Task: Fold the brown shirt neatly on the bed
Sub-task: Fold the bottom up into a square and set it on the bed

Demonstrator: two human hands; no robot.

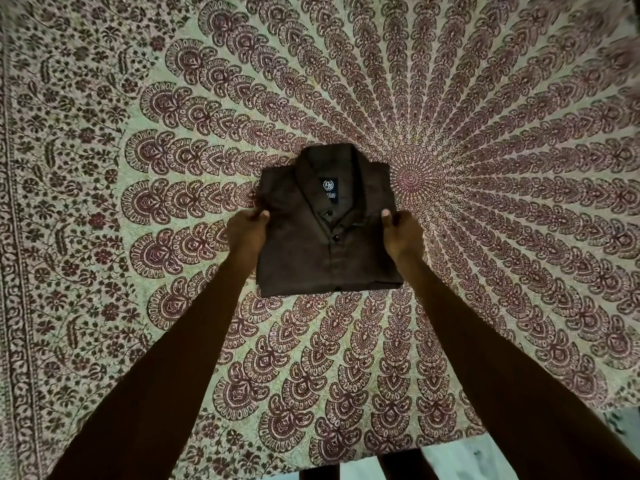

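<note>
Pinching the left edge of the brown shirt (325,251), the left grip (246,227) sits just left of centre frame. The shirt lies folded, collar up, mid-frame on the bed (104,168). It looks light, soft and limp, so it is probably best held by both side edges. The right grip (400,233) clasps the right edge, thumb on top.

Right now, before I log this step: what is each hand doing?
Left hand: pinches the left edge of the shirt.
Right hand: grips its right edge, thumb on top.
</note>
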